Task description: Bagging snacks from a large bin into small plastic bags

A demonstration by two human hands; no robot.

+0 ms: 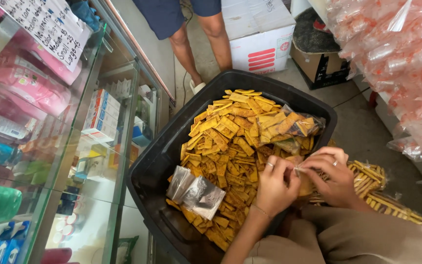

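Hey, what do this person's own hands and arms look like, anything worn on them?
Both forearms are bare, no sleeves. The left hand has a ring on one finger and a thin bracelet at the wrist. The right hand also wears a ring.

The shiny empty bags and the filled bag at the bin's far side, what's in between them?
Only loose yellow crackers lie between the empty bags and the filled bag, in the head view.

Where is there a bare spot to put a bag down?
Bare grey floor lies between the black plastic bin and the brown cardboard box. The bin's near-left corner shows some bare bottom. Crowded: yellow rectangular crackers fill the bin, and both the left hand and right hand pinch a clear bag.
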